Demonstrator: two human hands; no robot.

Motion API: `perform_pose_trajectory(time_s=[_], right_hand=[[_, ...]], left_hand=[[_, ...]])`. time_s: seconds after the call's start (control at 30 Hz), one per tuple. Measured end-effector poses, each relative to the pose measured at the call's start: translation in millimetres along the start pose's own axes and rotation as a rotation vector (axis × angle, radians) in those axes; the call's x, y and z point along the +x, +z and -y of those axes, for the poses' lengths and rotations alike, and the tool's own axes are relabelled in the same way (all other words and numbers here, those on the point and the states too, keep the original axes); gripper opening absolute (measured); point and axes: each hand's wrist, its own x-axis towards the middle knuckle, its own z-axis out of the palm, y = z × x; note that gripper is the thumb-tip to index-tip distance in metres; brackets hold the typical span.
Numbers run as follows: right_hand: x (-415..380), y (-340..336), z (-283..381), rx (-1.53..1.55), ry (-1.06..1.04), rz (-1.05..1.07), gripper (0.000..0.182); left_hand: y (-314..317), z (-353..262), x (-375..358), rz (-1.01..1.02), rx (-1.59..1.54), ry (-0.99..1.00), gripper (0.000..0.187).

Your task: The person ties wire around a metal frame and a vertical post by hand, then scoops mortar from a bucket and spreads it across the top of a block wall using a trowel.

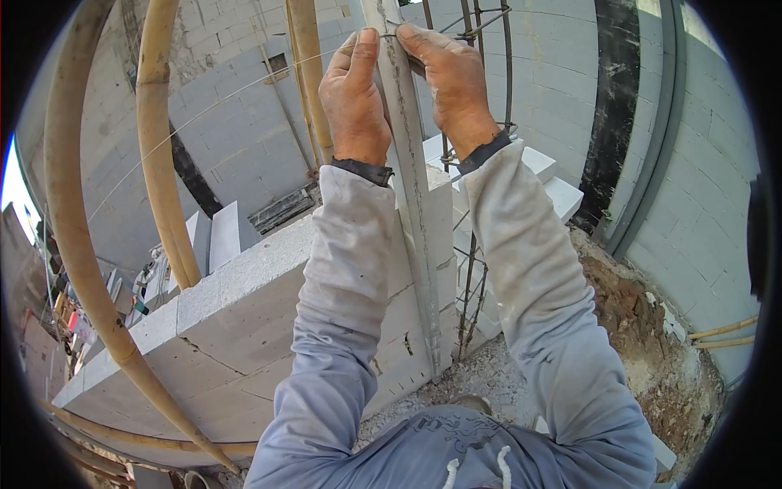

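A long grey metal tube [414, 179] leans against the block wall [244, 285], rising between my two hands. My left hand [357, 106] is closed at the tube's left side, thumb up, pinching a thin string [236, 94] that stretches away to the lower left. At the tube's right side, my right hand [452, 85] is closed, thumb and fingertips against the tube where the string crosses it. Its curled fingers are partly hidden, and the string's end does not show clearly.
Bamboo poles [155, 122] stand at the left. A rebar cage [476, 277] rises just right of the tube. Loose white blocks [562, 196] sit behind it. Rubble and soil [643, 326] cover the ground at the right, beside another block wall [709, 212].
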Motion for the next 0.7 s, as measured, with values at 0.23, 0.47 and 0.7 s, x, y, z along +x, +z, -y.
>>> perform_pose_trajectory(time_s=[0.23,0.47,0.7], right_hand=[[-0.1,-0.7,0.8,-0.001,0.019,0.015,0.029],[-9.0,-5.1,-6.9,-0.011,0.014,-0.001,0.029],[-15.4,-8.3,-6.5,-0.027,0.018,0.022,0.031]], left_hand=[[-1.3,1.1,-2.6,-0.019,0.053,0.032,0.041],[-5.4,5.1,-10.0,-0.027,0.073,0.023,0.043],[-5.6,4.2,-17.4,-0.022,0.080,0.009,0.043]])
